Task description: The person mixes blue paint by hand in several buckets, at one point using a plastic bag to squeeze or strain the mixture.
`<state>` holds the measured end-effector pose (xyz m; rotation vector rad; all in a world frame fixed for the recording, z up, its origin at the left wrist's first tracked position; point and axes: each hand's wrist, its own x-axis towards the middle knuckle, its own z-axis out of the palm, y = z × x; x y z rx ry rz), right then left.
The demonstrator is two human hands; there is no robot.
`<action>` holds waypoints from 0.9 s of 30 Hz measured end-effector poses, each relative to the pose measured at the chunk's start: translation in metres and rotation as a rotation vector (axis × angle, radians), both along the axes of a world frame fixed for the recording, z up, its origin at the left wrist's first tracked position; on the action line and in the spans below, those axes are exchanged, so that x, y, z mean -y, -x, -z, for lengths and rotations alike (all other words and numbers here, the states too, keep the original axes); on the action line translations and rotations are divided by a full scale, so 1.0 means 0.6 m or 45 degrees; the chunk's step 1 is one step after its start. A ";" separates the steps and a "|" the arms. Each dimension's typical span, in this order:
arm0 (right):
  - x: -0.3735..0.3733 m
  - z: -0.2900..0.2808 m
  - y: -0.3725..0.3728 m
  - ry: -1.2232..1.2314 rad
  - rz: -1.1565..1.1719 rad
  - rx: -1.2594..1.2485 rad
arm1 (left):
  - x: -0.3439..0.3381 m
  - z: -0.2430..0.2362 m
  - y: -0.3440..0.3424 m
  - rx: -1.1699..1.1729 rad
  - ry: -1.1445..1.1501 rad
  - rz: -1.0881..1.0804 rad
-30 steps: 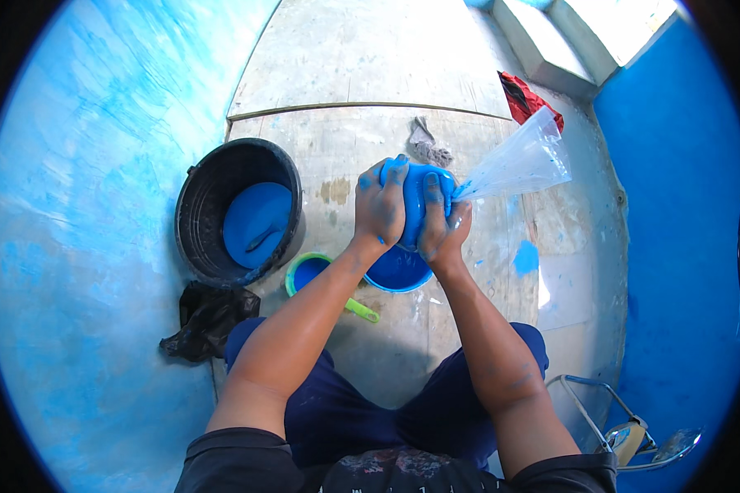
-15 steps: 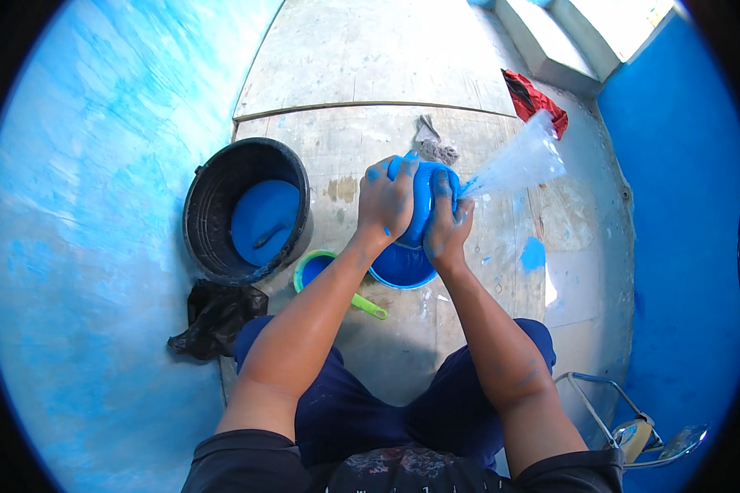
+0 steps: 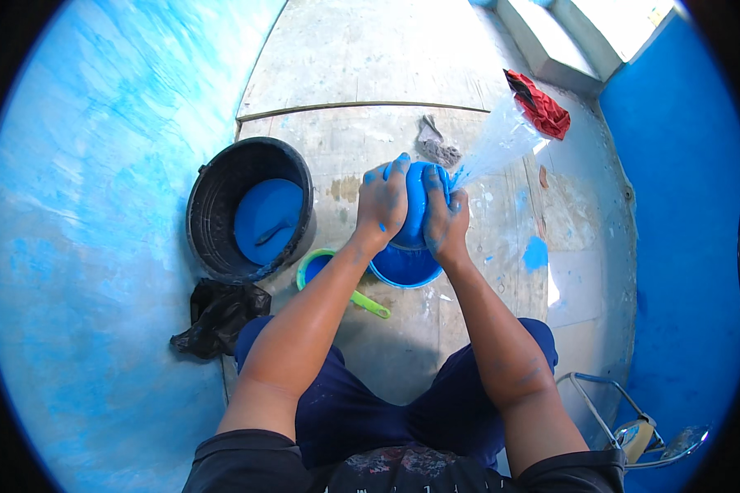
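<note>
Since the frame 1 second ago, the loose end of our bulging, blue-filled clear plastic bag [image 3: 417,195] is swinging leftward and away from us, and it is now overlapping a crumpled red cloth [image 3: 543,107] in our view. We are holding the bag just above a round, blue-rimmed container [image 3: 407,285]. Our blue-smeared left hand [image 3: 383,201] is cupping the bag's left side, its fingers curling close together over the far edge. Our right hand [image 3: 446,222] is pressing the opposite side, its fingers bending tightly around the plastic near the gathered neck; the bag is hiding some fingertips, so we cannot tell their spacing.

Beside the container, a lime-green, long-handled plastic dipper [image 3: 370,304] is resting, and farther left a large black plastic bucket [image 3: 204,205] is holding blue liquid [image 3: 259,209]. A grey cloth [image 3: 437,146] is lying beyond our hands. Pale lettering is showing low on our black printed shirt [image 3: 403,474], but the picture's edge is cutting it off.
</note>
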<state>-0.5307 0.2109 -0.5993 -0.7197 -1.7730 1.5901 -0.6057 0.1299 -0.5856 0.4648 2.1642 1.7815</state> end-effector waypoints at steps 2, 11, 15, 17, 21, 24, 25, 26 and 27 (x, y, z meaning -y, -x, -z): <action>-0.007 0.005 -0.003 -0.033 0.003 0.040 | -0.006 -0.001 -0.014 0.037 0.023 -0.041; -0.025 -0.039 -0.010 -0.359 -0.090 0.192 | -0.021 0.019 -0.009 0.268 -0.336 -0.077; -0.029 -0.040 -0.014 -0.367 -0.125 0.255 | -0.031 0.048 -0.019 0.398 -0.399 -0.125; -0.028 -0.050 -0.016 -0.421 -0.168 0.256 | -0.029 0.065 -0.009 0.290 -0.507 -0.048; -0.030 -0.070 -0.020 -0.463 -0.178 0.225 | -0.042 0.096 0.001 0.094 -0.432 -0.133; -0.034 -0.060 -0.015 -0.375 -0.151 0.305 | -0.034 0.072 -0.012 0.411 -0.338 -0.069; -0.033 -0.057 -0.012 -0.337 -0.147 0.347 | -0.034 0.081 -0.015 0.430 -0.340 -0.092; -0.032 -0.055 -0.011 -0.344 -0.153 0.326 | -0.035 0.088 -0.015 0.450 -0.341 -0.115; -0.029 -0.055 -0.012 -0.350 -0.157 0.312 | -0.036 0.093 -0.013 0.142 -0.312 -0.162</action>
